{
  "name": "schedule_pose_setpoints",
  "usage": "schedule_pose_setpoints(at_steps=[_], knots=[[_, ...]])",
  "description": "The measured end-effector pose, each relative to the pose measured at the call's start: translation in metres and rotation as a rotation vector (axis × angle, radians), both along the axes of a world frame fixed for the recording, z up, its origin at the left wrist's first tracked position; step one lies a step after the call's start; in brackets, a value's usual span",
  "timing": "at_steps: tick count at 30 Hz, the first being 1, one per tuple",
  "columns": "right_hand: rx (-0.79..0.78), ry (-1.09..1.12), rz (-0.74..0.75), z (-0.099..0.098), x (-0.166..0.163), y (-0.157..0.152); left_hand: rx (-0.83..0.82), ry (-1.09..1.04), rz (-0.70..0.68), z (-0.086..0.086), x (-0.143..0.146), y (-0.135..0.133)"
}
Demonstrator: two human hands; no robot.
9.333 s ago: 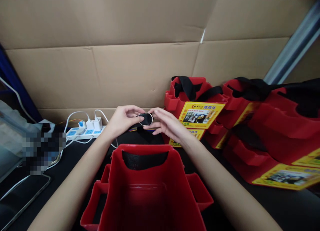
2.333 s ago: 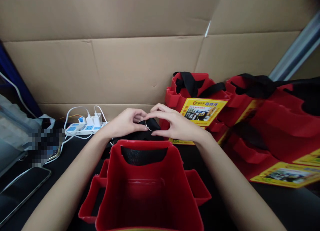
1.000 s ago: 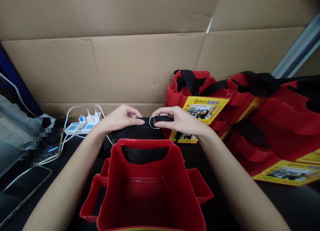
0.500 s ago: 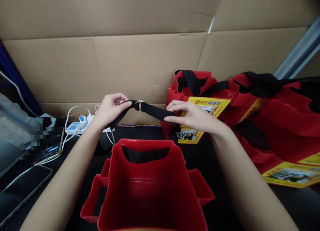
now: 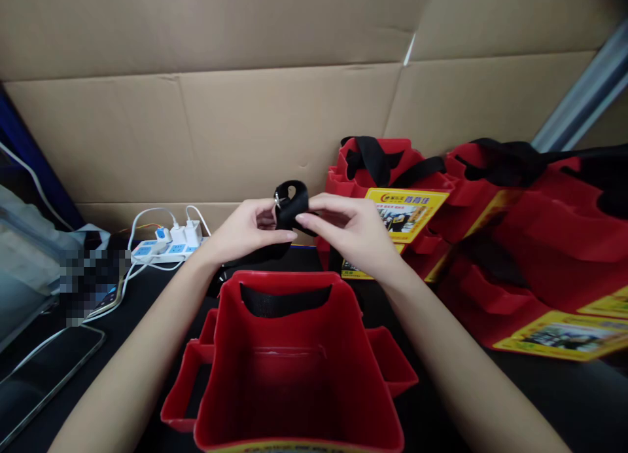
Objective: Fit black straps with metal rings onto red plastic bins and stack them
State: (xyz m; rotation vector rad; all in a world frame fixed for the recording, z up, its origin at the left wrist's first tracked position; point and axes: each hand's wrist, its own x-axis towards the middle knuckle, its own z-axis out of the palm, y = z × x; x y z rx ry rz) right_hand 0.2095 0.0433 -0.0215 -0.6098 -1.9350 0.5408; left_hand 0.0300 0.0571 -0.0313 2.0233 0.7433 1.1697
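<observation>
A black webbing strap with a metal ring is bent into a loop between my hands, above the far rim of a red plastic bucket. My left hand grips the strap near the ring, its thumb reaching across underneath. On the other side, my right hand pinches the strap's folded part between thumb and fingers. The bucket stands close to me, open side up, with side pockets. Black webbing passes through slots in its back wall. Part of the strap is hidden behind my fingers.
More red buckets with black straps and yellow cards stand at the right. To the left lie a white power strip with plugs and cables, and a phone. A cardboard wall closes off the back.
My hands have come closer together, the right one moving left and the left one moving right. The strap, stretched out between them before, is now curled into a loop beside the ring.
</observation>
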Motion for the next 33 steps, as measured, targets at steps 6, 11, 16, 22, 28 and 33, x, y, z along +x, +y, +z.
schedule_pose_setpoints(at_steps=[6,11,16,22,28,33], knots=[[0.129,-0.157,-0.022,0.005,0.009,-0.002,0.151,-0.441,0.331,0.001,0.004,0.008],[0.151,-0.493,-0.252,0.007,0.019,0.003,0.028,-0.610,0.165,0.023,0.005,-0.032],[0.012,-0.441,-0.111,0.012,0.020,0.002,-0.085,0.090,-0.055,0.030,0.015,-0.079],[-0.090,-0.590,-0.059,0.016,0.031,-0.002,0.107,0.774,-0.149,0.026,0.012,-0.087],[-0.230,-0.857,0.010,0.018,0.040,-0.008,0.152,0.745,-0.028,0.050,-0.032,-0.087],[-0.382,-0.888,0.080,0.017,0.039,-0.005,0.100,0.959,0.140,0.039,-0.075,-0.064]])
